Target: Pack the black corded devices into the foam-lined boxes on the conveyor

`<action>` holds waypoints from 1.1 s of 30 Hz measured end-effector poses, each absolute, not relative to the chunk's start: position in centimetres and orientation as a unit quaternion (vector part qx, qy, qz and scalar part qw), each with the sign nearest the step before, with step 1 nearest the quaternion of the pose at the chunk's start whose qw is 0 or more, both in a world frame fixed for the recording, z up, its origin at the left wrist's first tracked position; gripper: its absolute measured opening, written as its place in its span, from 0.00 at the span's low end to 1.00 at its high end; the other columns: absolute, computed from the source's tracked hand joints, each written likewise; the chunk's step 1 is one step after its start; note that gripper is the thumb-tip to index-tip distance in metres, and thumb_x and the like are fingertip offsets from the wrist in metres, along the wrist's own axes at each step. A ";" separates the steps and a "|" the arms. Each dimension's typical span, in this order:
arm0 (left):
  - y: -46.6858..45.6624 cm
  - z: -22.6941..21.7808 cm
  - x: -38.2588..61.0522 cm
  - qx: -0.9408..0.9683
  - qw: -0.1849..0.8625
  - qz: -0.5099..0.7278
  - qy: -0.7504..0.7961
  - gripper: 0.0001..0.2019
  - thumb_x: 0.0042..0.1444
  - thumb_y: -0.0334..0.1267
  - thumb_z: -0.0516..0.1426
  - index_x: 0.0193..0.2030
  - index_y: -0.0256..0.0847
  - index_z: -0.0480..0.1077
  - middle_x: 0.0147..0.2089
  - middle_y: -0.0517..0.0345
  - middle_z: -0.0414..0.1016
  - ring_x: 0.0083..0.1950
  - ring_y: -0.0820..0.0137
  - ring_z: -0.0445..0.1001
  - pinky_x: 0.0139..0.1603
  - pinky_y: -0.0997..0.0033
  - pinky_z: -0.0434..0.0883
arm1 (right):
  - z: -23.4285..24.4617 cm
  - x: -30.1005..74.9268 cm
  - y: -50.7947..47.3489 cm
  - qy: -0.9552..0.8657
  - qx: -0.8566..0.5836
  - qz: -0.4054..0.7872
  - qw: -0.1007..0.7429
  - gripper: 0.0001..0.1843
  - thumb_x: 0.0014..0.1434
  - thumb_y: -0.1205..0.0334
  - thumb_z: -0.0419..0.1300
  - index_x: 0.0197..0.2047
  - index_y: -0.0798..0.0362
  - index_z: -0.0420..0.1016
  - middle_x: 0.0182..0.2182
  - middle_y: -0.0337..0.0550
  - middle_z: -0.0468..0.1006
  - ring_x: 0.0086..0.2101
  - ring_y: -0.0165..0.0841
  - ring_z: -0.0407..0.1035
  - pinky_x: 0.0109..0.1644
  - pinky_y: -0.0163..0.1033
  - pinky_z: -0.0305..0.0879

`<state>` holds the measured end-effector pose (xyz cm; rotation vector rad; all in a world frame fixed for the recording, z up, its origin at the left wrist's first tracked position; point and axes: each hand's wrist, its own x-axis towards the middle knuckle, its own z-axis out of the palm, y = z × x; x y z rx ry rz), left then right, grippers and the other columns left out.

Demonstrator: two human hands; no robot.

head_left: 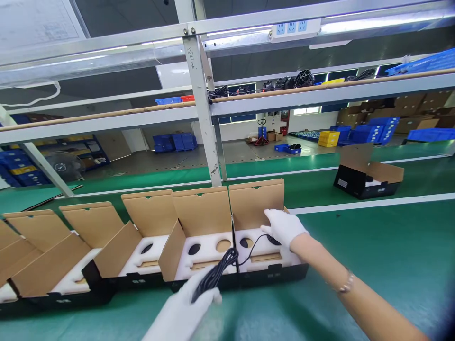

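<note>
My gloved left hand [194,296] is closed around a folded bundle of black cable [216,274], in front of the open boxes. From the bundle a single strand runs right to a dark round part [273,239] in the right hole of a white foam insert [258,251]. My gloved right hand [285,228] is over that part, thumb and fingers apart, partly covering it. The insert fills an open black box [273,273] with its brown lid [256,201] raised. Left of it stands another open box with a foam insert [206,255], a dark part in its left hole.
More open boxes [142,279] line the green bench [337,293] to the left. Another open box [366,182] sits farther back at right. A metal upright [201,104] and shelf rail [320,97] stand behind the row. Blue crates [377,132] are beyond.
</note>
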<state>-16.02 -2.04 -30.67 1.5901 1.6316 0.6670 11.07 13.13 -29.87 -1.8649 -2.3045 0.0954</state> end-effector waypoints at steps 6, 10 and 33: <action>3.5 -22.9 -11.7 0.801 0.111 0.263 0.526 0.18 0.66 0.42 0.51 0.61 0.62 0.64 0.55 0.68 0.76 0.53 0.67 0.75 0.57 0.65 0.71 | -23.4 10.2 7.6 -0.887 -0.399 0.031 0.229 0.22 0.60 0.53 0.60 0.57 0.44 0.72 0.40 0.43 0.80 0.40 0.39 0.72 0.41 0.40 0.65; 7.3 -23.1 -7.3 0.758 -0.033 0.353 0.548 0.25 0.65 0.51 0.53 0.64 0.44 0.62 0.52 0.49 0.74 0.56 0.55 0.71 0.61 0.52 0.66 | -24.1 9.9 8.5 -0.776 -0.506 0.117 0.357 0.12 0.61 0.54 0.59 0.45 0.48 0.76 0.35 0.41 0.82 0.35 0.36 0.74 0.39 0.38 0.65; 13.2 -28.6 -2.7 0.671 0.217 0.401 0.585 0.40 0.62 0.55 0.53 0.71 0.34 0.39 0.71 0.36 0.54 0.71 0.61 0.57 0.69 0.62 0.61 | -28.0 13.9 10.9 -0.727 -0.624 0.076 0.276 0.15 0.67 0.48 0.52 0.46 0.42 0.77 0.40 0.37 0.83 0.40 0.39 0.76 0.37 0.38 0.62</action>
